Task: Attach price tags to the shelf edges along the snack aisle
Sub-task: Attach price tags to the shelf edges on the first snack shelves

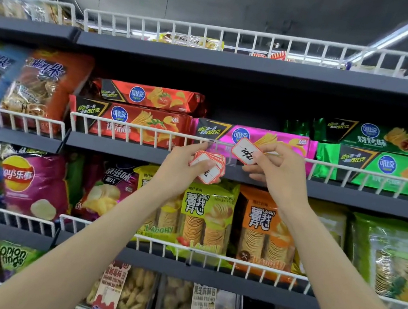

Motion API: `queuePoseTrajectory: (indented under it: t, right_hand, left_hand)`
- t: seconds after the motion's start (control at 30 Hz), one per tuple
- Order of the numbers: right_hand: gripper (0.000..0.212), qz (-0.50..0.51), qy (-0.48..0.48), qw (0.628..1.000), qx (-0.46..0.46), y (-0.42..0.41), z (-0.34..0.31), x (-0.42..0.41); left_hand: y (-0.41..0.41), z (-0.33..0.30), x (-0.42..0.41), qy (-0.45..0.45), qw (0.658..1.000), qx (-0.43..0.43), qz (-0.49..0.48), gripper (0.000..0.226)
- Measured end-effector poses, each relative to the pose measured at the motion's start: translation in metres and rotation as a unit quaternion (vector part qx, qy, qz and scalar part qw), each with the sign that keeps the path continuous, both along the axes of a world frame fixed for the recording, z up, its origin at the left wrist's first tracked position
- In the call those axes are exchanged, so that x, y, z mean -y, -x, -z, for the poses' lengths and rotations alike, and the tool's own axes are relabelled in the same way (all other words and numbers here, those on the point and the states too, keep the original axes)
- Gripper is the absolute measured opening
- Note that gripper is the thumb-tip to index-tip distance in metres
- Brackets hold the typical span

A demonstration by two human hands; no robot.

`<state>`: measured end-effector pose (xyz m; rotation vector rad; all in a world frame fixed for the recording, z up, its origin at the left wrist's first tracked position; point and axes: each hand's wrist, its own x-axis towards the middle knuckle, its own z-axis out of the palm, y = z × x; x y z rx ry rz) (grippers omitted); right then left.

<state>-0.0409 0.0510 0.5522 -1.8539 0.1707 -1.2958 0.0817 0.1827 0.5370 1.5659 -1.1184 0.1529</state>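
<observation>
- My right hand (278, 169): fingers pinch one price tag (246, 152), white with a red border, handwritten digits that look like "20.2", not certain. I hold it tilted in front of the white wire rail (133, 125) of the middle shelf, just above the dark shelf edge (119, 147).
- My left hand (185, 168): fingers and thumb curl round a stack of tags (210, 167) of the same red-bordered kind, fanned a little; the index finger reaches up to the wire rail. The writing on the top tag is mostly hidden by my thumb.
- Behind the tag: a pink crisp box (253, 136) with a blue round logo reading "可比克".
- Left of it: two red boxes (134, 115), same "可比克" logo, tomato picture, stacked one on the other.
- Right of it: green boxes (383, 152), same logo, upper one marked "烧烤味".
- Far left, same shelf: bags marked "猫耳朵" (41, 85), blurred.
- Shelf below: a magenta Lay's bag (34, 182) printed "乐事"; a green pack (204, 215) and an orange pack (264, 224), both printed "薯我" and "LAUGH!".
- Lowest shelf in view: a green bag (14, 257) reading "onion rings"; clear trays of biscuits (124, 293) with labels too small to read.
</observation>
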Motion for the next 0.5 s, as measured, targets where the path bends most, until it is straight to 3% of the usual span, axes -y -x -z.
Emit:
queuePoseTrajectory:
  t: [0.27, 0.5]
  right_hand:
    - [0.006, 0.023, 0.044, 0.999, 0.006, -0.012, -0.004, -0.002]
    - [0.009, 0.089, 0.121, 0.988, 0.032, -0.016, -0.014, -0.003]
  left_hand:
    - [-0.007, 0.003, -0.002, -0.022, 1.0, 0.015, 0.003, 0.057]
    - [-0.018, 0.004, -0.015, -0.065, 0.995, 0.077, -0.002, 0.041]
